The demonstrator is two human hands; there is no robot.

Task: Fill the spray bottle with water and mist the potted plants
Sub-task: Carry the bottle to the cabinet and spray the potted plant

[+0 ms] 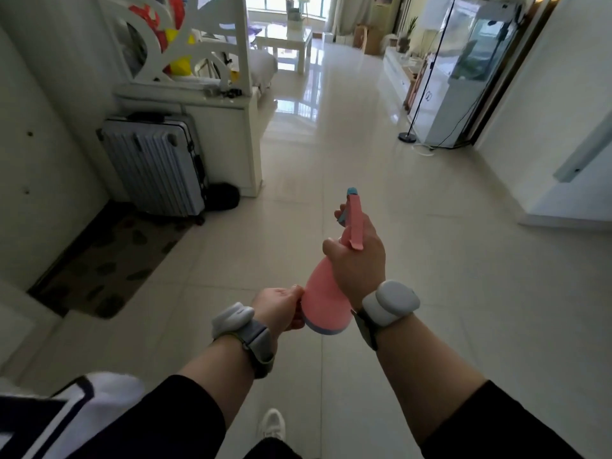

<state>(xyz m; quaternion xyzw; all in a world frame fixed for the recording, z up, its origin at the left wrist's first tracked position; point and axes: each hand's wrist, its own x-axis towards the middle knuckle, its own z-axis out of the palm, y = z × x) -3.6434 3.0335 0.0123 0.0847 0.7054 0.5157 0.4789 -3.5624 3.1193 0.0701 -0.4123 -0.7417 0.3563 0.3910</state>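
A pink spray bottle (323, 293) with a pale blue base and blue nozzle tip is held out in front of me, tilted with the nozzle pointing away. My right hand (359, 256) is wrapped around its neck below the pink trigger head. My left hand (281, 304) holds the lower side of the bottle body near its base. Both wrists carry white bands. A small potted plant (408, 36) stands far off at the back right, on a low white cabinet.
Glossy tiled floor (331, 154) runs ahead into a living room. A grey suitcase (155, 167) leans against a white partition (228, 140) on the left, beside a dark doormat (109, 260). A fish tank cabinet (463, 77) and a lamp stand (407, 137) are on the right.
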